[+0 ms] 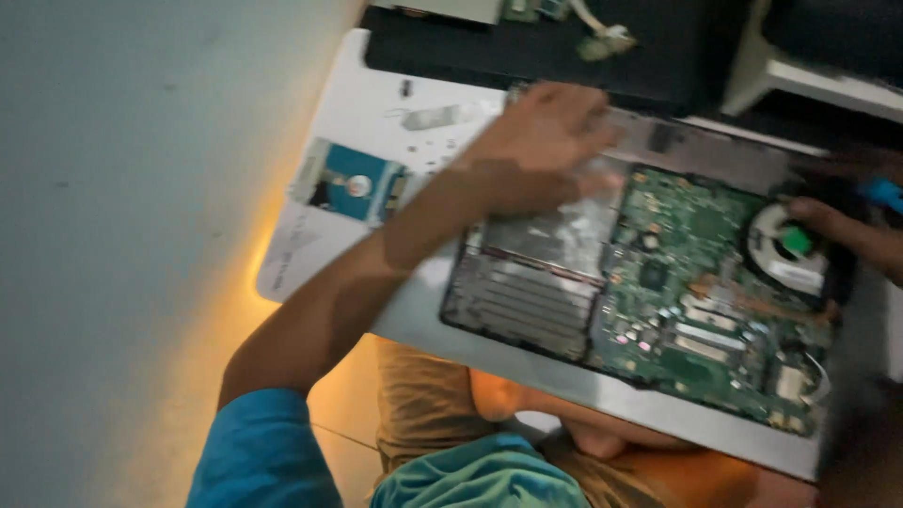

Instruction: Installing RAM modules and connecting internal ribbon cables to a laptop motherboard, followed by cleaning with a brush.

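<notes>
An opened laptop (pixel 527 362) lies base-up across my lap and the table edge. Its green circuit board (pixel 701 282) and round cooling fan (pixel 790 246) are bare. My left hand (pixel 541 141) rests flat on the laptop's far side, above a silvery empty bay (pixel 555 230), with the fingers spread and nothing in them. My right hand (pixel 837 221) comes in from the right edge beside the fan. A small blue tool (pixel 884 193) seems pinched between its fingers. The picture is blurred there.
On the white table (pixel 362 94) to the left lie a hard drive (pixel 350 183), a small pale part (pixel 437 116) and a few loose screws. A black device (pixel 536 47) with a cable stands at the back. A pale wall (pixel 122 188) fills the left side.
</notes>
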